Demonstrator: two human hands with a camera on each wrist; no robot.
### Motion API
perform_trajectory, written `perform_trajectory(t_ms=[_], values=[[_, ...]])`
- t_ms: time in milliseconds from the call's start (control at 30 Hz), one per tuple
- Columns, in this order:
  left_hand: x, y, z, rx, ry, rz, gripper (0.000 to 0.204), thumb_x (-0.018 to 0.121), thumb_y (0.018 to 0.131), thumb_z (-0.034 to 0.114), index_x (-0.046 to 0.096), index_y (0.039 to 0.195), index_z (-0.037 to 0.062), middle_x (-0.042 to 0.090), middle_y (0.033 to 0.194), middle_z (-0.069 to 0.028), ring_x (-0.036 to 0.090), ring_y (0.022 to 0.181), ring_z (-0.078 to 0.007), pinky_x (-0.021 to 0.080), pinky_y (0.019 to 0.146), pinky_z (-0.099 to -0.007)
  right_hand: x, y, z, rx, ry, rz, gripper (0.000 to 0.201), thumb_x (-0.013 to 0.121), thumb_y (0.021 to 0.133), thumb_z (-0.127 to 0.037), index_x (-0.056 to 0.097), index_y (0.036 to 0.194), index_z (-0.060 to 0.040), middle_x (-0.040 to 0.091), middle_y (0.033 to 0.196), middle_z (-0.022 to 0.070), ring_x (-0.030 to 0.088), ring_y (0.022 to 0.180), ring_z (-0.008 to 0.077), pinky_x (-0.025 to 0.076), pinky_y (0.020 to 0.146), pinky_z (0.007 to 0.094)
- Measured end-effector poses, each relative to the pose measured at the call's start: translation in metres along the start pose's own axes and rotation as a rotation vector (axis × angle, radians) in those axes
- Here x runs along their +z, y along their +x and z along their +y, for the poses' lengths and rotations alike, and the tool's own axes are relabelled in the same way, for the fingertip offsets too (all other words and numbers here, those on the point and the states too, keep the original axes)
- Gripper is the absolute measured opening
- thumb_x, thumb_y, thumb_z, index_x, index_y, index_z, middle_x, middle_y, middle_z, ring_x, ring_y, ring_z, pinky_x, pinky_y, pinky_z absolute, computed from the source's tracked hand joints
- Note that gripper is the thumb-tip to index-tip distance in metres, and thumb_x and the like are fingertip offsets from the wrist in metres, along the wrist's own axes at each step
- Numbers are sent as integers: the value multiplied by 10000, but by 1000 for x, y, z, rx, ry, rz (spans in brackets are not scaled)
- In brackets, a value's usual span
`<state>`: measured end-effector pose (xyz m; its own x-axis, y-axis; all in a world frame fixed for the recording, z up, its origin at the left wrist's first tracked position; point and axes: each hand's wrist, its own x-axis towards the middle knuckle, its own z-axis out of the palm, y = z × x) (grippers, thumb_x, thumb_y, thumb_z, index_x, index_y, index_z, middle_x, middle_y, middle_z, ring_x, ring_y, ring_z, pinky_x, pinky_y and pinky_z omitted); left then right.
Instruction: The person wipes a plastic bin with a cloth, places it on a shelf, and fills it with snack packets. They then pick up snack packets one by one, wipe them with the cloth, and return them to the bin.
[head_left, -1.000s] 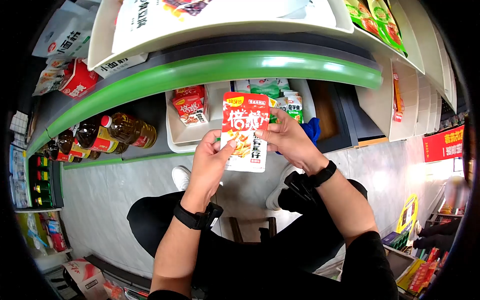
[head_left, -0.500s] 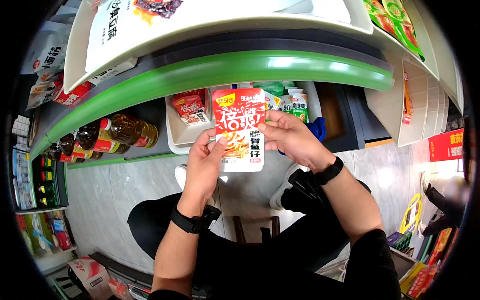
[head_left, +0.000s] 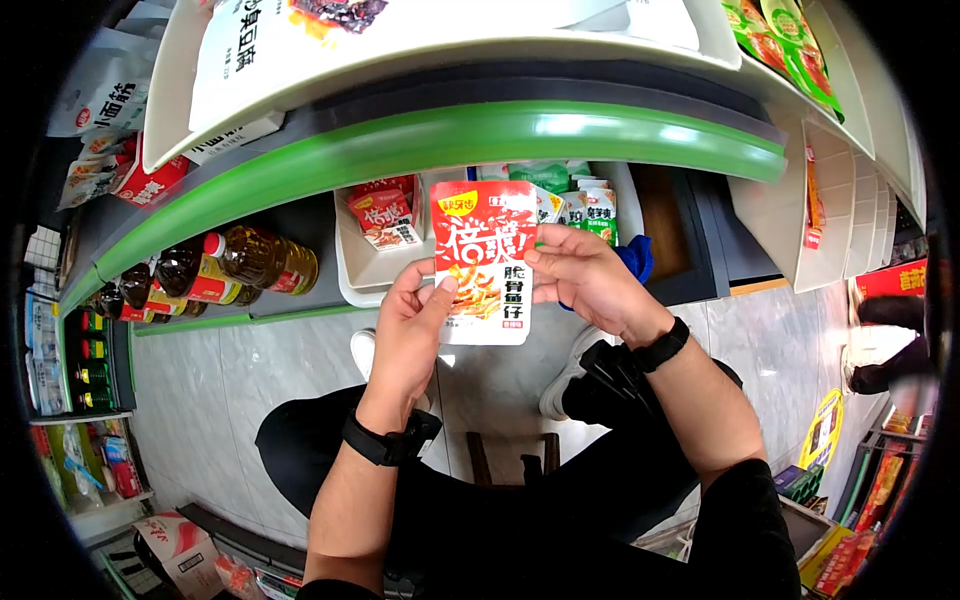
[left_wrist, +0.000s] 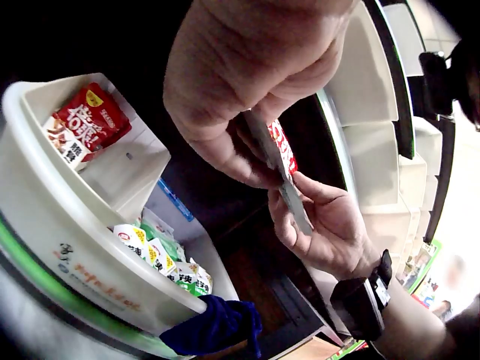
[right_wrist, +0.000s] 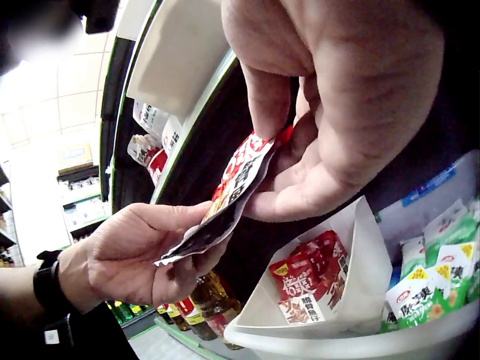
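Note:
A red and white snack packet is held upright, front toward the head camera, in front of the shelf. My left hand pinches its left edge, thumb on the front. The right hand pinches the opposite edge with thumb and fingers. Seen edge-on in the left wrist view, the thin packet spans between both hands. Behind it, a white bin holds similar red packets on the left and green and white packets on the right.
Above the hands runs a green-edged shelf with large white trays. Oil bottles stand at the left. A blue cloth hangs at the bin's right side. Another person's dark-clothed legs are at the far right.
Both hands keep their hold on the packet, which has shifted slightly within the head view. The person at the far right has moved.

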<state>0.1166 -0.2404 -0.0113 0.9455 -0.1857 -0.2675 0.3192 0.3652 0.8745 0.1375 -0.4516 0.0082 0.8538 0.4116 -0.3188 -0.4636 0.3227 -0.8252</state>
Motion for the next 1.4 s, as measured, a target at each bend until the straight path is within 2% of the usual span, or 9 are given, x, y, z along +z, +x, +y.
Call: perform_trajectory(t_ms=[300,467,533,600,767,800,1000,1033,1400], values=[[11,-1,-3,-16,98,2,239,564,937,80,494,1153,6,651,1027,-102,625,883,-111,509,781,-250,-5,-9,7,-41,-23,27,320,459,983,-122,500,1275,2,623,1171,113,628,1035,175,526,886,313],[22,-3,2,17,84,-19,246,560,925,45,489,1157,6,636,1059,-111,631,910,-151,509,821,-283,-5,-20,6,-80,-239,59,254,455,993,-180,571,1195,-78,644,1056,-5,606,940,78,507,800,258],[24,-1,-2,44,70,-1,221,563,906,4,506,1120,3,638,1044,-116,632,904,-156,513,810,-293,0,-25,6,-171,-220,80,217,484,970,-162,604,1127,-71,615,899,-41,529,772,44,451,648,227],[30,-1,-2,55,17,-45,203,566,897,-11,515,1093,5,642,1029,-109,633,896,-164,516,806,-305,-6,-20,18,-341,-383,152,215,478,937,-101,590,1092,-1,656,886,65,603,757,117,484,630,268],[30,0,-7,75,10,-132,178,564,890,-22,524,1060,12,645,1015,-105,632,906,-175,509,832,-325,-7,-25,22,-354,-259,169,169,478,922,-102,581,992,12,636,827,68,605,710,110,472,554,268],[34,-1,-5,69,14,-151,177,558,890,-27,524,1059,12,645,1015,-108,632,909,-178,507,837,-327,-3,-38,7,-241,-336,161,183,505,923,-105,604,1029,6,666,902,83,593,825,113,474,752,273],[50,-16,0,-22,45,-200,220,539,893,-23,523,1106,27,641,1065,-115,642,940,-212,527,851,-370,-12,-47,14,-286,-376,177,167,524,927,-144,596,968,1,610,784,60,536,733,106,443,649,283],[52,-17,0,-33,53,-197,238,542,892,-23,513,1122,34,639,1073,-112,643,938,-212,531,843,-370,-14,-49,13,-317,-443,207,215,498,907,-149,591,946,41,642,795,139,609,729,178,466,640,332],[75,-27,7,97,134,-71,210,549,903,-17,508,1107,7,649,1024,-119,657,870,-196,547,791,-339,-21,-29,18,-420,-495,134,227,528,898,-168,593,993,28,654,871,161,616,791,197,471,707,327]])
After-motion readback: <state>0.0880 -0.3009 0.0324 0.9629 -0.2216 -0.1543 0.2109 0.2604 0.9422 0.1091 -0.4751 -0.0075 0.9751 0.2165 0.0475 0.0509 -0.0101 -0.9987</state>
